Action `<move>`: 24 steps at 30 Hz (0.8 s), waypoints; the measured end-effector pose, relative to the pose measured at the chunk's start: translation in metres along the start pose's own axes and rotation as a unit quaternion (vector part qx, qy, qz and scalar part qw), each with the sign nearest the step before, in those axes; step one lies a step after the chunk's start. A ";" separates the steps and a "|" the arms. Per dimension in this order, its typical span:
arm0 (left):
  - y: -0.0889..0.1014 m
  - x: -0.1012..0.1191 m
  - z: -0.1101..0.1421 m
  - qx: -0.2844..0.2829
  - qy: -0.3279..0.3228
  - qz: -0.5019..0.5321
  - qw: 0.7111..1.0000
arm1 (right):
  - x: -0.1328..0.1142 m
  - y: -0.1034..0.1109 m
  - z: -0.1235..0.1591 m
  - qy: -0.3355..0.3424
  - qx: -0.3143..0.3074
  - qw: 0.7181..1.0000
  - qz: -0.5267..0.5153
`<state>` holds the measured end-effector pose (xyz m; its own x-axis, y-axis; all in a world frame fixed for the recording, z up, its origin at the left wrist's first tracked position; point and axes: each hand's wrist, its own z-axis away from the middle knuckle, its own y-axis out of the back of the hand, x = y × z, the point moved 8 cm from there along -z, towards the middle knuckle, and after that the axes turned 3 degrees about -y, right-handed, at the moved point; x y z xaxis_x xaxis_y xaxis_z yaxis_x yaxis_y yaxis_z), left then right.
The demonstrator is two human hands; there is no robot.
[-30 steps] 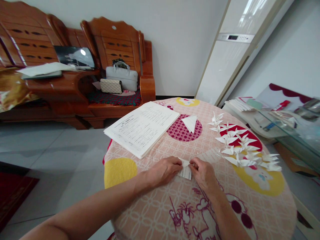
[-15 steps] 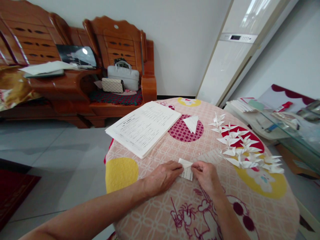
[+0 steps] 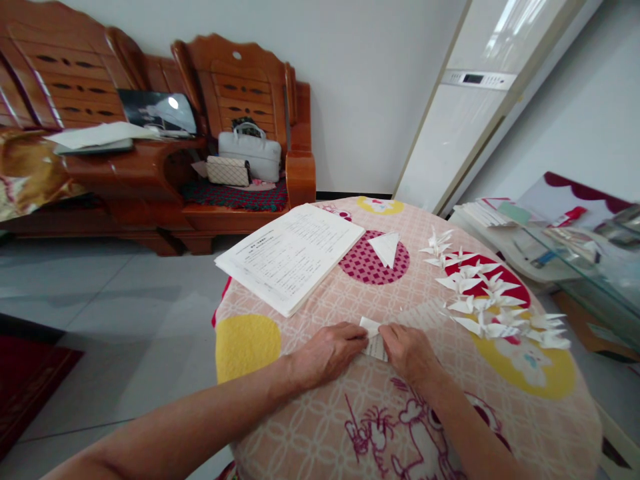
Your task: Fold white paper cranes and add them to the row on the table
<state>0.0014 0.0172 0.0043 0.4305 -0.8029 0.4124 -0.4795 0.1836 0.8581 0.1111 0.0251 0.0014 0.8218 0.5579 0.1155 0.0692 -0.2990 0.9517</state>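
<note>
A small folded piece of printed paper (image 3: 376,348) lies on the cloth-covered round table (image 3: 320,427). My left hand (image 3: 336,351) grips its left edge, fingers closed and pressed down. On the other side my right hand (image 3: 407,350) has its fingers together on the paper's upper right part, over a folded flap. The fingertips hide parts of both sides. Beyond my hands, a white folded paper triangle (image 3: 386,249) rests on a purple dotted circle of the cloth. Several folded paper cranes (image 3: 480,303) stand in a group to the right.
A stack of printed sheets (image 3: 293,257) lies at the table's far left. Past the right edge stands a glass shelf (image 3: 575,257) with papers and small items. Behind are a wooden bench (image 3: 250,80) with bags and a tall white air conditioner (image 3: 450,127).
My right hand has moved slightly left and further over the paper, covering more of its right side. My left hand stays on the left edge. The view has shifted slightly.
</note>
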 end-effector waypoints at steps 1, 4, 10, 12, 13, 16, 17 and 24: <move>0.001 0.000 0.000 0.001 0.000 0.002 1.000 | -0.001 0.001 0.000 0.008 0.009 1.000 0.003; 0.002 0.000 0.000 -0.001 -0.004 0.005 1.000 | -0.002 0.001 0.001 0.020 0.028 0.999 0.004; 0.002 0.000 0.000 -0.002 0.001 0.007 1.000 | -0.004 0.003 0.001 0.021 0.039 0.999 0.005; 0.002 0.001 0.000 -0.002 0.000 0.005 1.000 | -0.004 0.003 0.000 0.020 0.038 0.999 0.003; 0.003 0.001 0.000 -0.001 -0.001 0.004 1.000 | -0.004 0.003 0.000 0.019 0.036 0.999 0.003; 0.005 0.003 -0.001 0.000 -0.010 -0.003 1.000 | -0.004 0.001 -0.001 0.018 0.023 1.000 0.001; 0.005 0.004 -0.001 -0.001 -0.017 -0.006 1.000 | -0.004 0.001 -0.001 0.017 0.018 1.000 0.001; 0.006 0.014 -0.005 -0.031 -0.082 -0.033 0.996 | -0.004 -0.001 -0.003 0.008 -0.004 1.000 -0.004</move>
<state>0.0082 0.0104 0.0170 0.3266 -0.8954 0.3027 -0.4041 0.1572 0.9011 0.1061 0.0250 0.0008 0.8115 0.5736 0.1118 0.0724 -0.2885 0.9547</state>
